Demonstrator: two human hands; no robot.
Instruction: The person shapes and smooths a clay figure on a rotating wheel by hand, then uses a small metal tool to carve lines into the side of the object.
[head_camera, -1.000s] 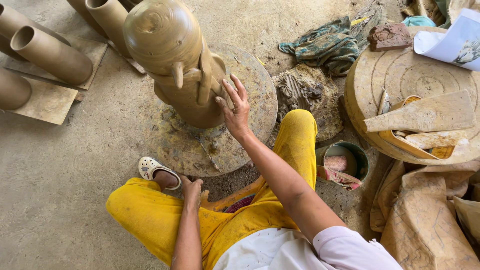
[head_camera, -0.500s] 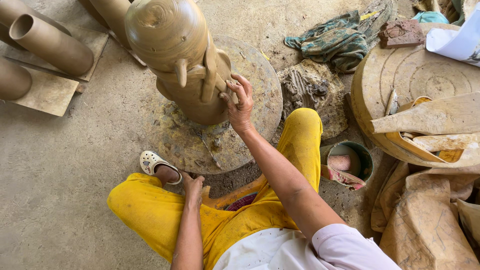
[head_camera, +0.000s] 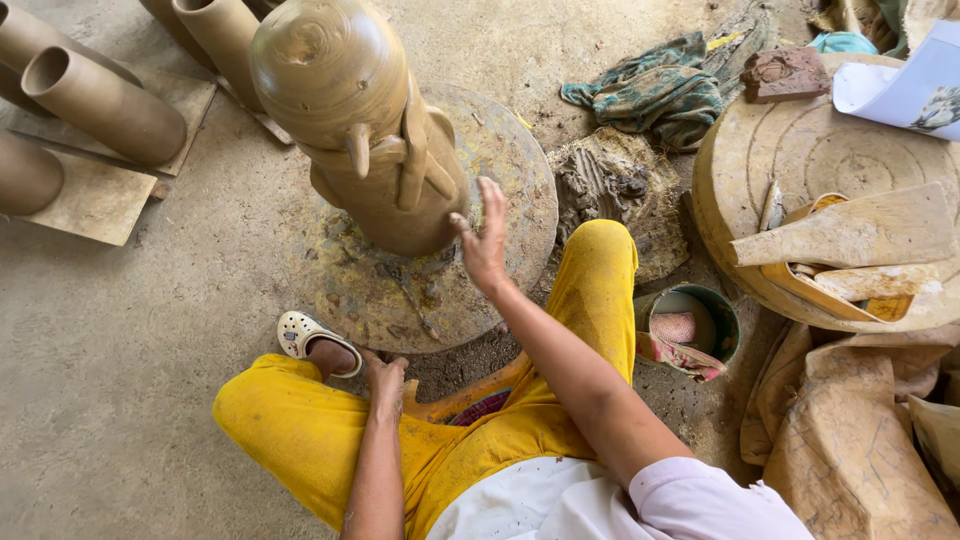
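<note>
- Left hand (head_camera: 385, 378) rests loosely curled on the knee, holding nothing.
- Right hand (head_camera: 484, 240) is spread, just beside the clay figure (head_camera: 365, 130), apparently not touching.
- Figure stands upright on the round turntable (head_camera: 500, 190), shaped with attached limbs; finishing seemingly remains.

White printed paper sheet (head_camera: 905, 85) at top right, on round board (head_camera: 800, 150)
</note>
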